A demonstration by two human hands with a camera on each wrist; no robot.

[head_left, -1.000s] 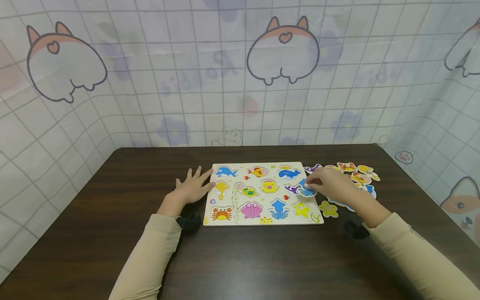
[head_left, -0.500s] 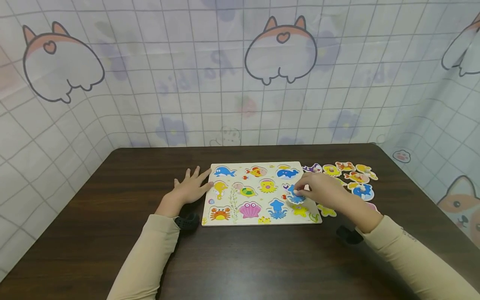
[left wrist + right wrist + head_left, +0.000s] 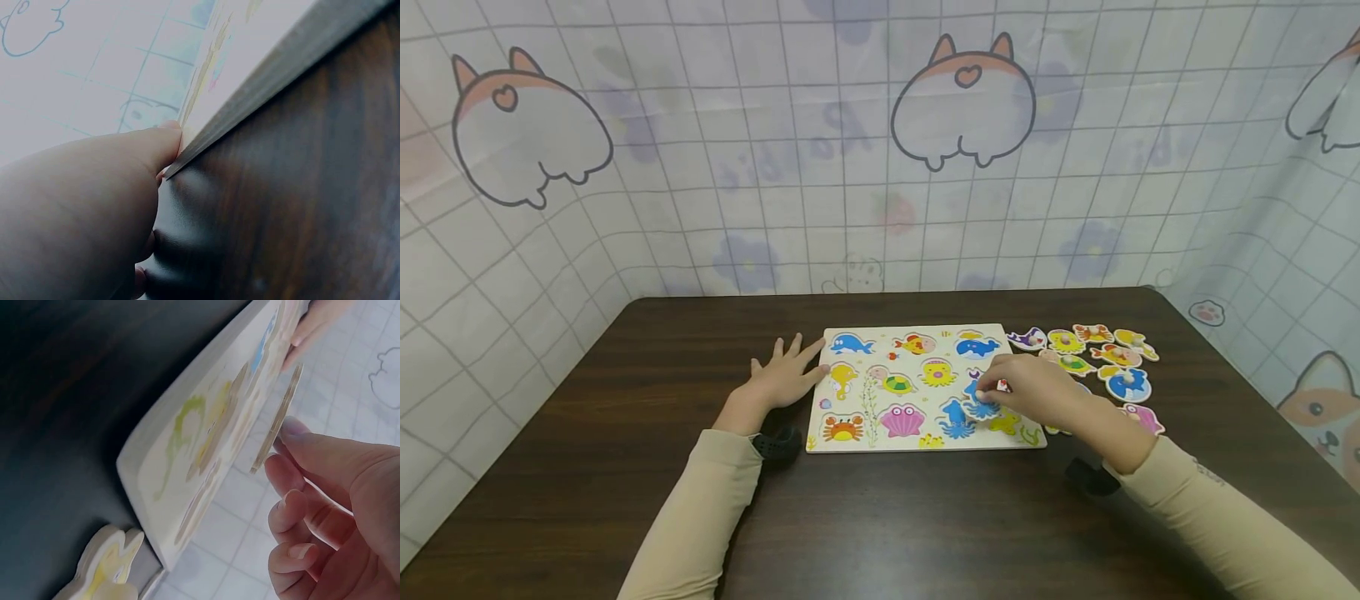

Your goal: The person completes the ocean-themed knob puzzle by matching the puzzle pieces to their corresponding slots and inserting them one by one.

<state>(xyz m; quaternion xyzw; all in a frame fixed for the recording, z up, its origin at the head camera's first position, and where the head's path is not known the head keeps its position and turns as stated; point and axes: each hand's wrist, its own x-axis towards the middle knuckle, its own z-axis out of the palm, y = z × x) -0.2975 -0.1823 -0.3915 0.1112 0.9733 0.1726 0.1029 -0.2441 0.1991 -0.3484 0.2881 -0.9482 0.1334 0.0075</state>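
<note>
A thin wooden puzzle piece with a blue squid (image 3: 981, 409) is pinched at its knob between the thumb and fingers of my right hand (image 3: 1036, 388). It overlaps the blue squid picture (image 3: 956, 419) on the pale sea-animal puzzle board (image 3: 882, 335). In the right wrist view the piece (image 3: 279, 420) shows edge-on, with a gap between it and the board (image 3: 140, 453). My left hand (image 3: 781, 377) lies with fingers spread at the board's left side. In the left wrist view, a fingertip of that hand (image 3: 94, 206) touches the board's corner.
Several loose puzzle pieces lie right of the board, including a purple one (image 3: 1027, 338), a turtle (image 3: 1072, 365), a blue whale (image 3: 1127, 384) and a pink one (image 3: 1145, 417). The dark wooden table (image 3: 880, 525) backs onto a patterned cloth (image 3: 805, 192).
My right hand has carried the blue squid piece left and nearer over the board, from its right edge to the squid picture. My left hand stays in place.
</note>
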